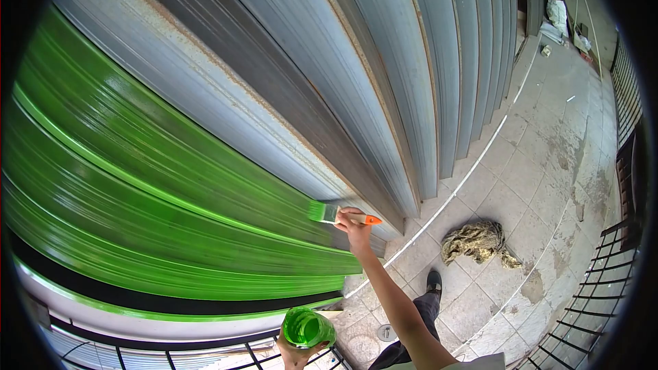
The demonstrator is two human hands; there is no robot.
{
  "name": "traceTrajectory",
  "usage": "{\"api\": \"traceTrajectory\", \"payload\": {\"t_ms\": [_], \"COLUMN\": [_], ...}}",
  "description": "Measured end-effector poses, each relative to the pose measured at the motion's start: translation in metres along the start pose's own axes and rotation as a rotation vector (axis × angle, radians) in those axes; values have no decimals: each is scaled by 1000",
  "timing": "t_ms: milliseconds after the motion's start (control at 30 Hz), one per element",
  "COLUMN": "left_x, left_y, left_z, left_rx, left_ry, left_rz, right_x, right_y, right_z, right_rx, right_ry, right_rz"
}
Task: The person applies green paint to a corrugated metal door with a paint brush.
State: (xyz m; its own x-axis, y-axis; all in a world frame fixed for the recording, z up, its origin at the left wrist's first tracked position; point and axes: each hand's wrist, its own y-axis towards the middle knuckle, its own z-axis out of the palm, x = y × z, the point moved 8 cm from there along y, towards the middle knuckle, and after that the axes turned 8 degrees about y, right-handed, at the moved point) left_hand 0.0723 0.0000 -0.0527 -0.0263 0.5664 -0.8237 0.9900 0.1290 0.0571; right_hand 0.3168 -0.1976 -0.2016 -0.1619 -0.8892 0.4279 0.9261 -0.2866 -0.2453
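Note:
My right hand (354, 225) is closed round the handle of a paintbrush (330, 214) with an orange-tipped end. The brush's green-coated bristles press against a ridged metal panel (274, 123), at the border between wet green paint (171, 171) and bare grey metal. Low in the view, my left hand (296, 351) grips a clear jar (327, 332) from below and the side. Green paint lies inside the jar and smears its walls. The jar stays apart from the panel.
A crumpled patterned cloth (480, 241) lies on the tiled floor (507, 164), near my dark shoe (434, 281). Black metal railings (593, 294) run along the right and lower left. Bags (556, 15) sit at the far end. A small round drain cover (386, 333) is by my leg.

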Motion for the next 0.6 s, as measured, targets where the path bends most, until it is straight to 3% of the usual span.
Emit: {"api": "traceTrajectory", "payload": {"t_ms": [67, 133, 300, 367, 433, 500, 600], "left_x": [3, 1, -15, -28, -43, -44, -71], "left_y": [0, -3, 4, 8, 12, 15, 24], "left_z": [0, -1, 0, 2, 0, -5, -19], "left_rx": [2, 10, -2, -1, -6, 14, -19], "left_ry": [25, 38, -9, -55, -134, -127, -21], "left_rz": [22, 26, 100, 99, 89, 59, 217], "right_x": [-25, -50, -7, 20, 47, 94, 167], "right_y": [7, 30, 7, -6, -23, -53, -104], "right_z": [-48, -108, -141, -124, -98, -38, 65], "right_rx": [-120, -106, -212, -148, -78, 24, 253], "right_ry": [-5, -164, -301, -234, -251, -239, -227], "right_rz": [27, -33, -30, -73, 19, 36, -17]}}
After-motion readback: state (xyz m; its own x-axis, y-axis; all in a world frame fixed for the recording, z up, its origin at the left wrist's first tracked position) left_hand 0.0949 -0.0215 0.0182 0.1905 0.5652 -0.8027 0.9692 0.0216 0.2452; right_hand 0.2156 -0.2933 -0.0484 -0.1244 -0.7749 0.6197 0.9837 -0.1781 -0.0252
